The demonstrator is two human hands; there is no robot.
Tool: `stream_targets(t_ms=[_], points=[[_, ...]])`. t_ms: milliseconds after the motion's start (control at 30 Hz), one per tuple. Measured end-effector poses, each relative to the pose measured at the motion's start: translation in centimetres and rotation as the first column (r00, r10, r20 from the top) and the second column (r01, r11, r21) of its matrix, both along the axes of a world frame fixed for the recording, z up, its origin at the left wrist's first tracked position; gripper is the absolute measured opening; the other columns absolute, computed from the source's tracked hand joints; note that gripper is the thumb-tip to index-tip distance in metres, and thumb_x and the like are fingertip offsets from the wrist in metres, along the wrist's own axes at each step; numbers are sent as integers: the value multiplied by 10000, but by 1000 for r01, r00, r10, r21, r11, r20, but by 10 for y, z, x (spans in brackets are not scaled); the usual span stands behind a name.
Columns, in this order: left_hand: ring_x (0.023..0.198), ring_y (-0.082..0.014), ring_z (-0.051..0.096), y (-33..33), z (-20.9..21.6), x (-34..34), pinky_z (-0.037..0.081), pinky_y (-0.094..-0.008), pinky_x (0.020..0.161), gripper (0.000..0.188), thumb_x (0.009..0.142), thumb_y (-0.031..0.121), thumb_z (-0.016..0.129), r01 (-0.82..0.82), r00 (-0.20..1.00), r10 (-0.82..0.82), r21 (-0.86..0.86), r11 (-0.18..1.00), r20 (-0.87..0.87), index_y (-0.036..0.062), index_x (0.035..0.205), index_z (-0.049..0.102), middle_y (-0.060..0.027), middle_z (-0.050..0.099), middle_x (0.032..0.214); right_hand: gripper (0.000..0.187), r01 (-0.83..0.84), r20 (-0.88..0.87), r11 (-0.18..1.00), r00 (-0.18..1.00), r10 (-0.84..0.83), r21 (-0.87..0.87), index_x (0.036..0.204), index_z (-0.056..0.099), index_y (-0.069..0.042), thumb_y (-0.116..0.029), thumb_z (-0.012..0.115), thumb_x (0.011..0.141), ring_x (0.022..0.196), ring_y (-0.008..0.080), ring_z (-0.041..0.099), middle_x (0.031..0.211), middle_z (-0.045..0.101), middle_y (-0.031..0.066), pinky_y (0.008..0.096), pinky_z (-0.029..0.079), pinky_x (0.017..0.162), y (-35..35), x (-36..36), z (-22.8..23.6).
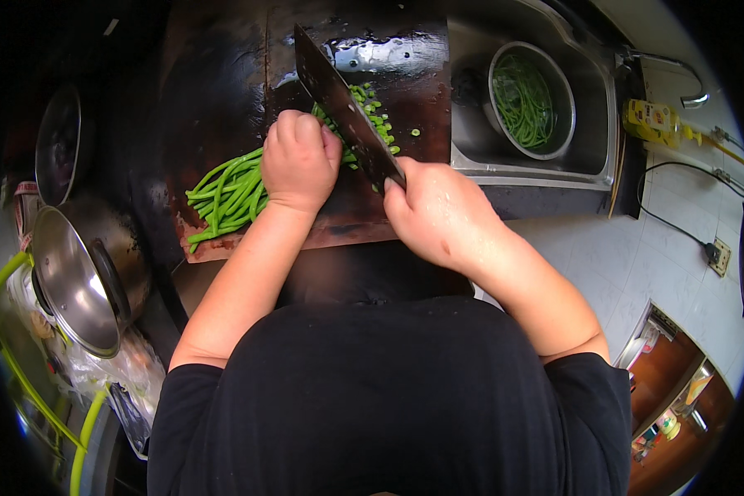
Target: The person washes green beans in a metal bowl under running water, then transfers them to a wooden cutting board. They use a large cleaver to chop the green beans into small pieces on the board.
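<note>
The person's left grip (300, 161) is clasping long, slender green beans (233, 198) that are fanning leftward from it across a dark-brown wooden board (349, 218); the right grip (440, 213) is clutching a broad, dark-bladed metal cleaver (336, 101).

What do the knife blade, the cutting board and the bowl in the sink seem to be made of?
Knife blade: metal, probably steel, with a dark grey finish; it is thin, flat and straight-edged.
Cutting board: likely wood, judging by its dark brown tone and worn, reddish near edge, though the wet sheen leaves this open.
Bowl: metal, probably stainless steel, smooth, by its silvery, shiny rim.
</note>
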State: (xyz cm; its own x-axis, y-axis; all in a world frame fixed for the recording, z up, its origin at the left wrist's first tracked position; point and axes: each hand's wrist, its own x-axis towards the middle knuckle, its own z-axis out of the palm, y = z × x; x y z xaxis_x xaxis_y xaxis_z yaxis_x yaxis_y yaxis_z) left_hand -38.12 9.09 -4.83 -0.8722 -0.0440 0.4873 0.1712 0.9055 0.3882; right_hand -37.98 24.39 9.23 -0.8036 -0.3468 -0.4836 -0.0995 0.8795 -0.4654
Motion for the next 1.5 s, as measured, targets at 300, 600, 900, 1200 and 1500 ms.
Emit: stream_targets(t_ms=[300,600,900,1200,1500], points=[[715,-297,519,1,5,2,449,-389,629,144,694,104,597,19,1000,-19,6,1000,12,69,758,472,-98,489,795,258,73,-22,997,997,-72,33,868,605,-33,-244,462,828,762,386,603,784,625,209,462,484,715,-9,-3,-32],[915,-322,543,8,22,2,434,-420,826,331,789,149,579,-67,974,59,28,997,220,5,1069,478,-151,541,1002,279,88,-47,996,995,-86,30,898,607,-32,-253,448,838,799,372,608,814,633,199,446,483,740,-6,1,-30],[1052,-284,518,-5,48,17,209,-546,1027,396,873,244,477,59,922,52,-271,961,384,-12,1176,486,-149,575,1062,297,110,-58,993,992,-112,-42,923,593,-20,-267,446,845,805,405,588,818,619,227,458,469,738,0,3,-35],[933,-301,502,-12,10,19,411,-404,849,413,789,194,570,91,983,-55,-206,974,174,12,1152,492,-129,526,1017,289,104,-88,993,990,-109,-57,929,594,-37,-269,443,847,801,407,584,805,617,223,461,465,736,0,7,-38],[937,-307,494,-11,5,17,420,-394,820,374,767,198,591,50,988,-20,-196,979,151,20,1085,502,-133,509,1040,241,85,-174,990,979,-103,-109,1007,574,-59,-201,473,841,690,379,594,730,618,182,459,474,644,17,32,2]])
